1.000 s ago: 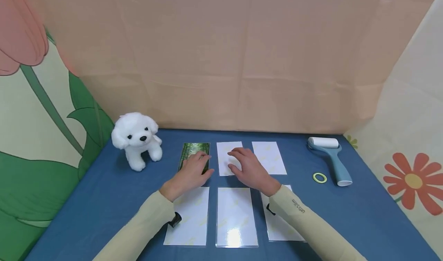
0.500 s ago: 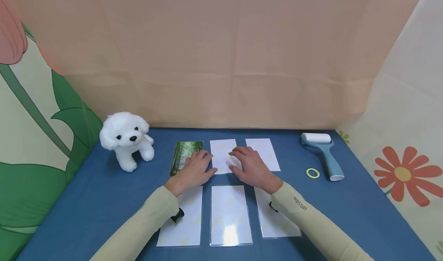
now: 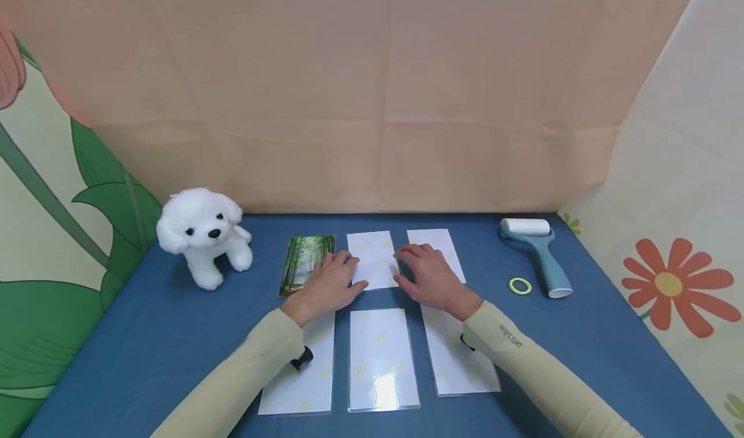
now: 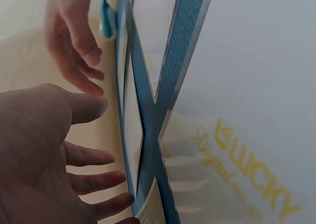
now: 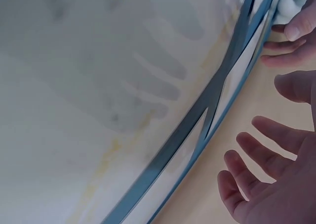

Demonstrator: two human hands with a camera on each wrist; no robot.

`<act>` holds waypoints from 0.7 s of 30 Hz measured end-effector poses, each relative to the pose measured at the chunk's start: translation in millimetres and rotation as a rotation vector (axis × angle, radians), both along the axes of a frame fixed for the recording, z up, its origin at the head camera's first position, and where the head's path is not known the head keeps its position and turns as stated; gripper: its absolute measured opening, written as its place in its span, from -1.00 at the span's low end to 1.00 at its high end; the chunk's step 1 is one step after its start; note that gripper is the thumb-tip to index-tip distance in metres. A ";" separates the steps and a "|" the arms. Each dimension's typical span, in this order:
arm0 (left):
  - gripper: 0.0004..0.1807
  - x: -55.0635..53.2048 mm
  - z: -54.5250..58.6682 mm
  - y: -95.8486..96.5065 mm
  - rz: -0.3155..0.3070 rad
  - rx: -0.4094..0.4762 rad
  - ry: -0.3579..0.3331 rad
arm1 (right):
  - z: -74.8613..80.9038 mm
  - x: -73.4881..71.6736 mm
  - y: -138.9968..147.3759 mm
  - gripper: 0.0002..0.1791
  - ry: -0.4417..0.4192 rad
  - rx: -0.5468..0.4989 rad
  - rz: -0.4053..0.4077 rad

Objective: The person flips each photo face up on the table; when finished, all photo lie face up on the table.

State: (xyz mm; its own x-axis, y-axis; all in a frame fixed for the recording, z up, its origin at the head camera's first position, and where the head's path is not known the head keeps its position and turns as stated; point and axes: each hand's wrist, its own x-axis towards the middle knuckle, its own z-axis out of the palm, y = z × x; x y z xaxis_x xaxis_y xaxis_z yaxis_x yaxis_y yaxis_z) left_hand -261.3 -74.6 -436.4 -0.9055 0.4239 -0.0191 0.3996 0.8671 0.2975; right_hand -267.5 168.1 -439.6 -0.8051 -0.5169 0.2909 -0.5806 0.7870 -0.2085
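Note:
My left hand is over the lower right part of a glossy forest photo at the back left, fingers extended and holding nothing. To its right, my right hand overlaps a white face-down card at the back right. Between the hands lies another white card. Both wrist views show spread, slightly bent fingers with nothing between them. Three more white cards form the front row: left card, middle card and right card. Yellow lettering marks a card back in the left wrist view.
A white plush dog stands at the back left of the blue cloth-covered table. At the right lie a blue-handled lint roller and a yellow-green ring. A brown paper sheet hangs behind.
The head view has turned slightly right, so the things appear further left. My left hand has drawn back, uncovering more of the forest photo; my right hand has shifted right across the back cards.

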 end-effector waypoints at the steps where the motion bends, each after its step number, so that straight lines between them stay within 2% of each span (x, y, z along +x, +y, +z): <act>1: -0.33 -0.4 -0.2 0.0 0.001 -0.003 0.001 | 0.1 -0.5 0.6 -0.54 -0.010 0.006 -0.004; 6: -0.33 -1.5 -0.4 1.7 0.022 -0.023 -0.003 | -1.3 -2.8 3.7 -0.52 -0.048 0.057 -0.010; 12: -0.34 -1.4 -1.3 3.0 0.058 -0.020 -0.001 | -4.3 -7.9 6.8 -0.51 -0.102 0.095 0.019; 21: -0.40 -1.2 -1.8 0.0 0.094 -0.023 -0.001 | -6.9 -15.8 8.5 -0.48 -0.125 0.151 0.036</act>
State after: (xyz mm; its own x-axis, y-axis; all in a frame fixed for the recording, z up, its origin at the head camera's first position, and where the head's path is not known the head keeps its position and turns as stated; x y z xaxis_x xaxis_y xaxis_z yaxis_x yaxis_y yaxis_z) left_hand -262.5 -74.6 -438.2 -0.9413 0.3364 -0.0285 0.3158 0.9072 0.2778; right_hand -283.3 176.5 -446.5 -0.8100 -0.5765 0.1072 -0.5863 0.7938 -0.1616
